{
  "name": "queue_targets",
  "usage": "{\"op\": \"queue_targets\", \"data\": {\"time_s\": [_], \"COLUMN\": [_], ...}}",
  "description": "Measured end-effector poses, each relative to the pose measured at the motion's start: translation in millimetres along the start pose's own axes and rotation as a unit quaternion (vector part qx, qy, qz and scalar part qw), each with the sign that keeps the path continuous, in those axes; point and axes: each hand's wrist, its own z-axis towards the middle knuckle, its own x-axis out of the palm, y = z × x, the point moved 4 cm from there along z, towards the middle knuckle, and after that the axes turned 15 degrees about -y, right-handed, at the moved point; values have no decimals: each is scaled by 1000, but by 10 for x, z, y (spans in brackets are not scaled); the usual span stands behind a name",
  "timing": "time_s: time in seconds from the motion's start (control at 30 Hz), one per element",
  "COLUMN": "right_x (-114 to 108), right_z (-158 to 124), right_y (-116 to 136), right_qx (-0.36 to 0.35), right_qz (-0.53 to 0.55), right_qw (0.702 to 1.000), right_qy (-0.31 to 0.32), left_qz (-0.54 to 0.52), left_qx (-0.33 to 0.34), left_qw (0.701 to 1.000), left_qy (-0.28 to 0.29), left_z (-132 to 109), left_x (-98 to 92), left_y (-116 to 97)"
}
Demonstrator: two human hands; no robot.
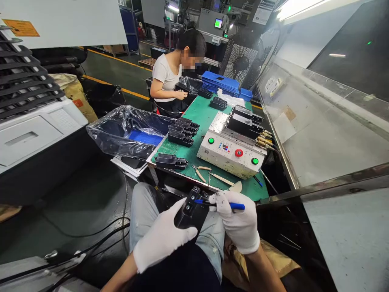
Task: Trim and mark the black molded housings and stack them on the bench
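My left hand (164, 237), in a white glove, is closed around a black plastic part (192, 215) above my lap. Metal inserts show near the far end of that part. In my gloved right hand (238, 219) is a blue pen-like tool (236, 206), pinched between the fingers, its tip over the part near the inserts. Beyond my hands, pliers (199, 173) and a light-handled tool (223, 179) lie on the green tabletop (184, 153). A single black part (172, 161) rests at the table's left corner.
A machine box (231, 152) with green and red buttons stands on the table, right of several stacked black parts (183, 132). A plastic-lined bin (121, 134) is at the left. Another person (168, 77) sits beyond it. A clear panel (328, 101) slopes along the right.
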Motion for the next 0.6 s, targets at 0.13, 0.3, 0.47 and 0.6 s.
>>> {"op": "queue_targets", "data": {"time_s": [0.13,0.3,0.47,0.6], "right_x": [33,110,138,126], "right_z": [-100,-175,-152,-139], "right_y": [-23,-120,-152,-79], "right_qx": [46,76,54,-42], "right_qz": [25,17,7,-16], "right_qw": [998,996,997,998], "right_qy": [15,43,53,46], "left_qz": [1,5,8,-7], "left_qx": [9,15,17,27], "left_qw": [1000,1000,1000,1000], "left_qy": [5,3,-3,0], "left_z": [12,33,59,64], "left_x": [10,8,3,26], "left_y": [10,54,86,100]}}
